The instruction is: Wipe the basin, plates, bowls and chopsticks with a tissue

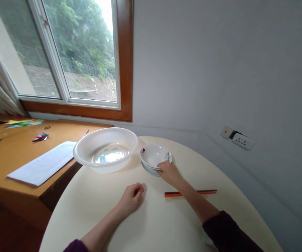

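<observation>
Bowl (154, 155) with red motif (144, 150): right hand (168, 173) pinches its rim; left hand (132, 198) loosely curled closed.

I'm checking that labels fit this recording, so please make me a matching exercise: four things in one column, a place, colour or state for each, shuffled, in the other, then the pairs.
Things:
1. basin
2. bowl
3. chopsticks
4. left hand

Places, colours or states:
A. reddish, partly hidden by the right forearm
B. curled, apart from the bowl
C. gripped at its rim by the right hand
D. whitish and translucent, left of the bowl

Pairs: 1-D, 2-C, 3-A, 4-B
</observation>
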Demonstrator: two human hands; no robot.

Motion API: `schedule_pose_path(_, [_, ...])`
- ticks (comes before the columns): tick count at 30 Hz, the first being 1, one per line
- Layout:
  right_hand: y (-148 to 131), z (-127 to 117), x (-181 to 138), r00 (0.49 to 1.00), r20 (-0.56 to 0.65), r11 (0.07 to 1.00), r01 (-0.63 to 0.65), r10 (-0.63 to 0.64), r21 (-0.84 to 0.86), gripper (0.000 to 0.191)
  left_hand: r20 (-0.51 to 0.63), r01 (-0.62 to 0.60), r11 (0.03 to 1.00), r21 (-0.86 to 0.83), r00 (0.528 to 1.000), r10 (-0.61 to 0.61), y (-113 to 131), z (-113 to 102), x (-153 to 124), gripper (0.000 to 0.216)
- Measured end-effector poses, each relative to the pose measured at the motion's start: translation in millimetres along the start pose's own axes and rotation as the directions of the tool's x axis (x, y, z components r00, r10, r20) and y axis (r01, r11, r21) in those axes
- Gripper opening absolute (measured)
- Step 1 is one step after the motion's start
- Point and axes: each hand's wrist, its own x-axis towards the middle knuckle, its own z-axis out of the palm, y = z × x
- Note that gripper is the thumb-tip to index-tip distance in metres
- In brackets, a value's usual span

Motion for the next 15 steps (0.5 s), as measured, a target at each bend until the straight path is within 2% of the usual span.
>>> schedule_pose_path(6, [1,8,1,1.000,-0.013,1.000,0.008,-0.008,0.003,0.014,0.011,-0.002,1.000,-0.013,1.000,0.003,0,1,1,0.013])
schedule_pose_path(10, [4,13,3,0.998,-0.021,0.997,0.061,-0.062,-0.057,0.015,0.020,0.005,1.000,-0.023,1.000,-0.005,1,1,1,0.011])
schedule_pose_path(15, [13,24,2,0.983,-0.100,0.979,0.138,-0.154,-0.151,0.015,0.030,0.001,0.999,-0.043,1.000,0.000,0,1,2,0.011])
